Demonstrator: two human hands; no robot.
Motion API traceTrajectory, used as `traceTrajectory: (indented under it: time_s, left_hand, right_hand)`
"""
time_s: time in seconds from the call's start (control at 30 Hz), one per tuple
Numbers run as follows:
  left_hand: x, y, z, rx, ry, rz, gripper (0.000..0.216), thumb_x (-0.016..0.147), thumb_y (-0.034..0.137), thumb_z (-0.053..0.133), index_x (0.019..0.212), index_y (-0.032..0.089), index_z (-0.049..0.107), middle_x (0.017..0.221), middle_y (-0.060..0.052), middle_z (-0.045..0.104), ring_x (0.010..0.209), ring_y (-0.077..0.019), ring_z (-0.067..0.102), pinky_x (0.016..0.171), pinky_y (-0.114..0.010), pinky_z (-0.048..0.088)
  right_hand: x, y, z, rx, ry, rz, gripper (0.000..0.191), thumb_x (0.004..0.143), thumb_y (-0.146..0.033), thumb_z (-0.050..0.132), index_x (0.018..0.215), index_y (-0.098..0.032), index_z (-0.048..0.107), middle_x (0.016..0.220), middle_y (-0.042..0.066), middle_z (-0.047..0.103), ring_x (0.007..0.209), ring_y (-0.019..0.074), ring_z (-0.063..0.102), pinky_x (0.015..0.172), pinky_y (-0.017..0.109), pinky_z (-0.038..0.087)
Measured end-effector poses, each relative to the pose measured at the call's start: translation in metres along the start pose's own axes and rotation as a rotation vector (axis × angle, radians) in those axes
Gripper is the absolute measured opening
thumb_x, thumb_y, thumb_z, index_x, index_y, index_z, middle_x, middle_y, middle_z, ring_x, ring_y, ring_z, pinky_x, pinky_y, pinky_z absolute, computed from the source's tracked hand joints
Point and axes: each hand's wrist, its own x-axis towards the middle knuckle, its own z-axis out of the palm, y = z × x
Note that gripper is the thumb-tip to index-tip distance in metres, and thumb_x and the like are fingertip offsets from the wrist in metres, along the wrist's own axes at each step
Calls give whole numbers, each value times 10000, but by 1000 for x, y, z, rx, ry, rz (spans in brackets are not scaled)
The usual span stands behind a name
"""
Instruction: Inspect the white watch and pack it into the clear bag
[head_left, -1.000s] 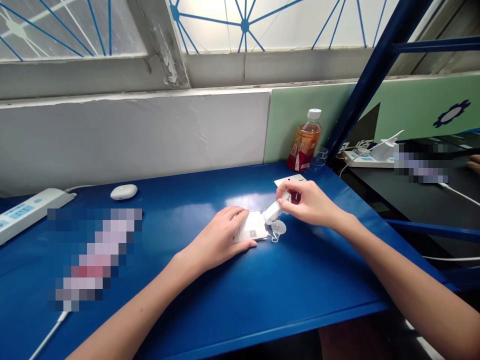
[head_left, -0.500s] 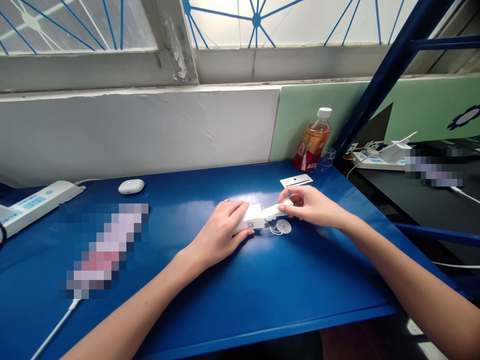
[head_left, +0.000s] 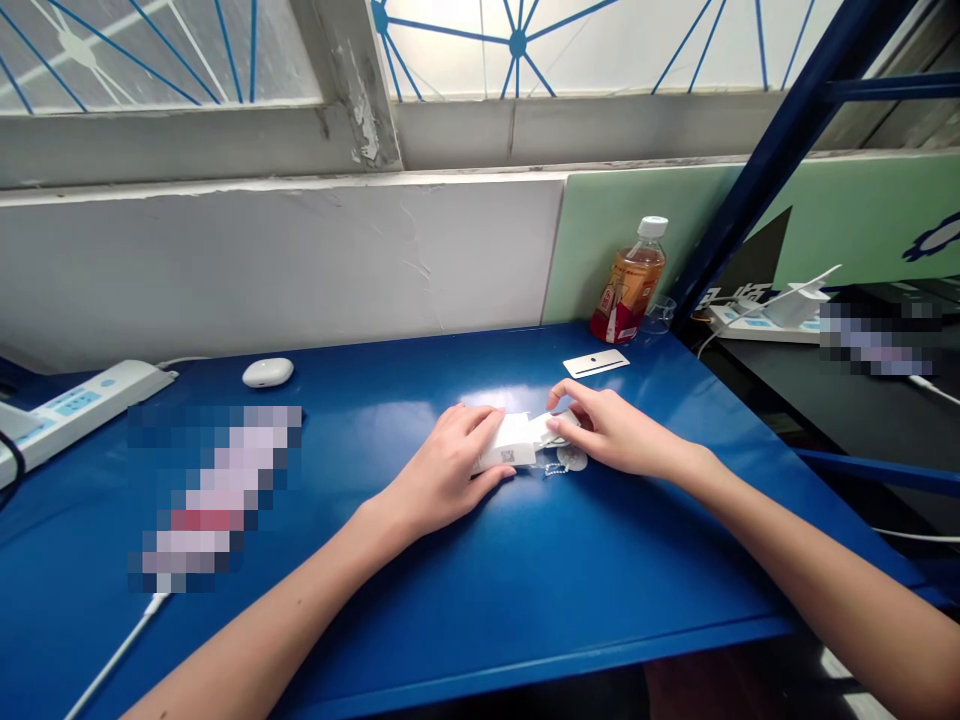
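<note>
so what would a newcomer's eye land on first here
Probably the two bare hands mid-table: the left hand holds a small white box, and the right hand is at a white piece by the box's right end. Next, the orange-and-red drink bottle, standing near the far right corner of the glossy blue table.

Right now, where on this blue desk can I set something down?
Between the white case and left hand; also between the white box and the desk's front edge. Crowded: around the right hand, and back-right by the bottle and card.
</note>
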Motion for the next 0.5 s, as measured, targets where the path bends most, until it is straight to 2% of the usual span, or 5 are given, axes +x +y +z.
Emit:
traceTrajectory:
  time_s: [0.13,0.23,0.43,0.5]
  left_hand:
    - [-1,1,0,-3,-17,-1,495,967,407,566,1368,142,448,1343,-177,539,1241,-339,495,1065,-543,414]
    - [-1,0,0,-13,-33,-16,518,965,421,571,1388,159,430,1362,-162,533,1259,-328,491,1085,-533,404]
    - [-1,-2,0,-36,-51,-30,545,963,434,579,1405,160,417,1392,-154,524,1287,-307,490,1120,-517,381]
    - [0,-2,1,-36,-43,-29,543,958,428,586,1404,163,423,1390,-153,529,1289,-309,493,1118,-521,384]
  right_hand:
    - [-1,-1,-5,-158,-60,-44,310,1002,-453,417,1160,-238,574,605,-32,575,552,164,518,567,265,330]
    - [-3,0,-12,-262,-132,-93,366,1006,-436,425,1280,-247,577,700,14,661,625,194,583,592,277,360]
    - [-3,2,-12,-317,-111,-179,297,983,-350,502,1185,-231,685,924,76,759,815,234,688,671,292,423]
    - [-2,2,-5,-326,-69,-201,290,976,-350,523,1179,-229,692,886,68,760,797,231,690,663,293,418]
